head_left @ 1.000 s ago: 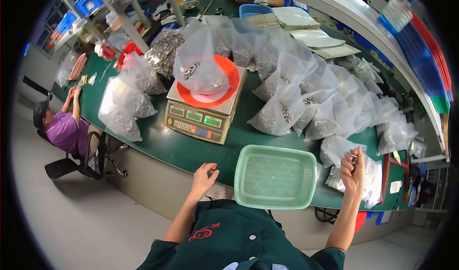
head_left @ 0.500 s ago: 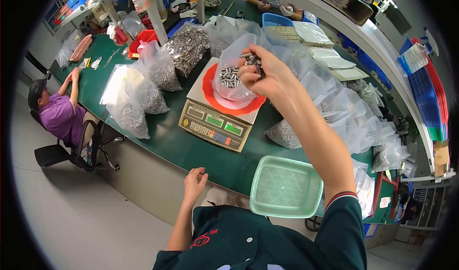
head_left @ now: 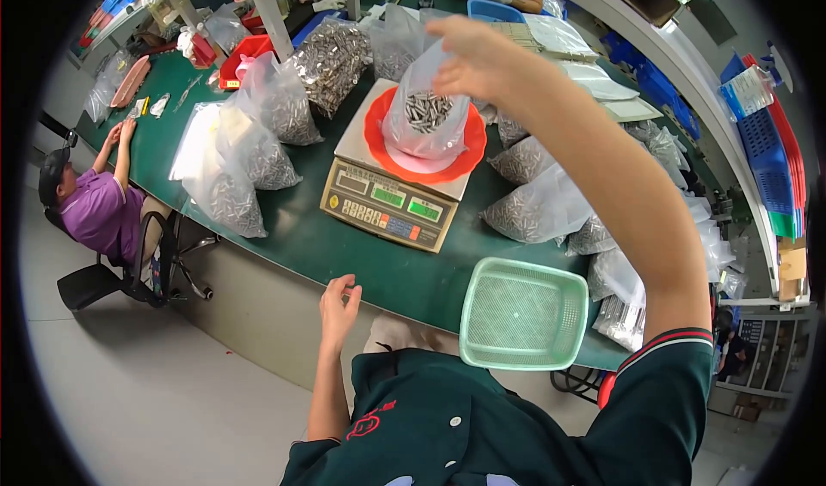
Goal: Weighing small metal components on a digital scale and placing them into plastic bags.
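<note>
My right hand [head_left: 482, 60] reaches over the clear plastic bag [head_left: 404, 133], its fingers apart near the bag's upper rim and no metal parts visible in it. Motion blurs it a little; whether it touches the plastic I cannot tell. Inside the bag lie small metal pins [head_left: 428, 112]. An orange-red dish [head_left: 472, 149] holds the bag on a beige digital scale [head_left: 387, 209] with green displays. My left hand [head_left: 340, 305] hangs by the table's front edge, fingers loosely spread, holding nothing.
A light green mesh basket [head_left: 525, 363] stands at the front edge. Filled bags [head_left: 232, 206] line the left; more bags [head_left: 520, 215] crowd the right under my forearm. A large bag of metal parts [head_left: 331, 64] stands behind the scale. A seated person [head_left: 107, 202] is at far left.
My right hand held several metal pins over the bag; now its fingers are spread and no pins show in it. The forearm has swung right and up. My left hand stays about the same.
</note>
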`<action>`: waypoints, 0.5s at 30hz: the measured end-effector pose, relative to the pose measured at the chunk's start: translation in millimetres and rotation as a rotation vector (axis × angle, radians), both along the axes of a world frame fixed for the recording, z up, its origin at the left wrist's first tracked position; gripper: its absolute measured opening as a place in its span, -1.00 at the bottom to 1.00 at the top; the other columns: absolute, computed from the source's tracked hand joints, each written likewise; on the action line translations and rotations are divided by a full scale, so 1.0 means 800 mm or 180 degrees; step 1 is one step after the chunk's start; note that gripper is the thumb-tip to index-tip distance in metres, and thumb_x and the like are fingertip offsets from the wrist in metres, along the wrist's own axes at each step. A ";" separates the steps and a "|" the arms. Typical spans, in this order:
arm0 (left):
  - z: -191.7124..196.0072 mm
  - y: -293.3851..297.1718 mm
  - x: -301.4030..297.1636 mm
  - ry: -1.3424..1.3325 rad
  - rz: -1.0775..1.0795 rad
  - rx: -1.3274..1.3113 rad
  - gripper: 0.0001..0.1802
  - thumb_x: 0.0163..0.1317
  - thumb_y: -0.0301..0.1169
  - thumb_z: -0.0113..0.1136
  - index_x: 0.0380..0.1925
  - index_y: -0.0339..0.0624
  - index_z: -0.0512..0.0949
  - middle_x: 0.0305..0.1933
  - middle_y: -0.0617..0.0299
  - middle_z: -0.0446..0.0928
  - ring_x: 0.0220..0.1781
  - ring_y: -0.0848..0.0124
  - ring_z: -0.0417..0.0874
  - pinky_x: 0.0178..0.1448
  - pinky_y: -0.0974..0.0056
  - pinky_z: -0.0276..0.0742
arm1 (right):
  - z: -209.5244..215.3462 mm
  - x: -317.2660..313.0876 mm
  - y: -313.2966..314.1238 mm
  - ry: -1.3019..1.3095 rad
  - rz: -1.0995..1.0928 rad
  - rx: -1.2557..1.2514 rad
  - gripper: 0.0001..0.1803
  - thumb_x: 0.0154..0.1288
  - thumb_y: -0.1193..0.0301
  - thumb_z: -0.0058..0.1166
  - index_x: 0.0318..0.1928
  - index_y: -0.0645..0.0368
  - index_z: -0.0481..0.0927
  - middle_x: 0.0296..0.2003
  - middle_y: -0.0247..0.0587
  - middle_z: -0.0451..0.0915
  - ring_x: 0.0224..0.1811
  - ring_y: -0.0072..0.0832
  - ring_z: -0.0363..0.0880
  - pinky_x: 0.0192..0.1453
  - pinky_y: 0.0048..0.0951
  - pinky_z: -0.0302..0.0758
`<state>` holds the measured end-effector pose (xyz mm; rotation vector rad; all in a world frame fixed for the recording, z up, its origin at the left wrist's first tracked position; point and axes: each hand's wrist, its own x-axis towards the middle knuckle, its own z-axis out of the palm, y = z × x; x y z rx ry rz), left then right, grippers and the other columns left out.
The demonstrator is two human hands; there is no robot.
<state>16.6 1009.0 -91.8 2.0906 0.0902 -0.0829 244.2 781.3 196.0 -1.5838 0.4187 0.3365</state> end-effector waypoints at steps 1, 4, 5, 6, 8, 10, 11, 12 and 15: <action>-0.003 0.001 -0.004 0.0049 0.0033 0.0002 -0.76 0.05 -0.46 0.13 -0.25 -0.31 0.50 -0.29 0.10 0.50 -0.39 0.36 0.53 -0.34 0.30 0.40 | 0.012 -0.027 -0.016 -0.0307 0.0334 0.0072 -0.27 0.22 0.20 -0.08 0.23 0.39 -0.02 0.20 0.31 0.03 0.22 0.04 0.13 0.24 -0.13 0.20; 0.005 0.006 -0.015 0.0046 0.0094 0.0112 -0.76 0.05 -0.47 0.13 -0.25 -0.32 0.50 -0.29 0.10 0.50 -0.37 0.35 0.54 -0.34 0.30 0.41 | 0.035 -0.124 -0.074 -0.1348 0.0290 0.0590 -0.55 0.29 0.32 -0.19 0.08 0.42 0.27 -0.01 0.11 0.40 0.06 -0.23 0.40 0.14 -0.33 0.32; 0.002 0.009 -0.018 0.0077 0.0131 0.0130 -0.76 0.05 -0.47 0.13 -0.25 -0.32 0.50 -0.29 0.10 0.50 -0.37 0.35 0.54 -0.34 0.30 0.41 | 0.037 -0.152 -0.099 -0.1515 0.0249 0.0547 -0.57 0.30 0.35 -0.21 0.07 0.41 0.29 -0.03 0.06 0.42 0.04 -0.27 0.42 0.14 -0.33 0.33; 0.000 0.013 -0.022 0.0202 0.0153 0.0184 -0.75 0.06 -0.45 0.13 -0.23 -0.31 0.49 -0.29 0.12 0.51 -0.35 0.37 0.54 -0.31 0.30 0.41 | 0.026 -0.175 -0.123 -0.1641 -0.0014 0.0160 -0.58 0.29 0.31 -0.16 0.05 0.38 0.34 -0.05 0.01 0.45 0.01 -0.32 0.44 0.10 -0.37 0.34; 0.001 0.007 -0.020 0.0317 0.0105 0.0211 -0.74 0.07 -0.44 0.13 -0.22 -0.30 0.49 -0.28 0.13 0.51 -0.33 0.38 0.54 -0.27 0.31 0.42 | -0.002 -0.223 -0.191 -0.1737 -0.0598 -0.0849 -0.59 0.27 0.29 -0.10 0.00 0.35 0.40 -0.09 -0.06 0.48 -0.03 -0.40 0.47 0.06 -0.42 0.35; 0.009 -0.004 -0.015 0.0301 -0.0036 0.0307 -0.75 0.07 -0.45 0.12 -0.23 -0.30 0.49 -0.29 0.13 0.51 -0.32 0.36 0.55 -0.29 0.31 0.42 | -0.048 -0.273 -0.281 -0.1562 -0.1039 -0.1690 -0.63 0.28 0.30 -0.10 -0.05 0.35 0.44 -0.16 -0.11 0.52 -0.08 -0.46 0.48 0.02 -0.48 0.35; 0.012 -0.009 -0.014 0.0302 -0.0042 0.0323 -0.75 0.07 -0.45 0.12 -0.23 -0.30 0.49 -0.29 0.13 0.51 -0.32 0.36 0.55 -0.29 0.31 0.42 | -0.078 -0.300 -0.330 -0.1440 -0.1204 -0.1953 -0.64 0.28 0.30 -0.10 -0.08 0.35 0.47 -0.20 -0.14 0.53 -0.13 -0.50 0.48 -0.01 -0.52 0.35; 0.015 -0.016 -0.013 0.0257 -0.0159 0.0338 -0.75 0.07 -0.45 0.12 -0.22 -0.30 0.49 -0.30 0.13 0.52 -0.33 0.36 0.55 -0.31 0.31 0.43 | -0.106 -0.328 -0.371 -0.1270 -0.1374 -0.2025 -0.67 0.27 0.33 -0.11 -0.11 0.36 0.48 -0.24 -0.17 0.54 -0.17 -0.54 0.47 -0.05 -0.55 0.34; 0.022 -0.039 -0.015 0.0120 -0.0337 0.0306 -0.77 0.05 -0.46 0.13 -0.26 -0.31 0.50 -0.34 0.11 0.52 -0.38 0.35 0.55 -0.36 0.30 0.43 | -0.178 -0.394 -0.457 -0.0548 -0.1598 -0.2264 -0.72 0.22 0.38 -0.10 -0.20 0.36 0.53 -0.39 -0.24 0.55 -0.34 -0.60 0.44 -0.22 -0.61 0.34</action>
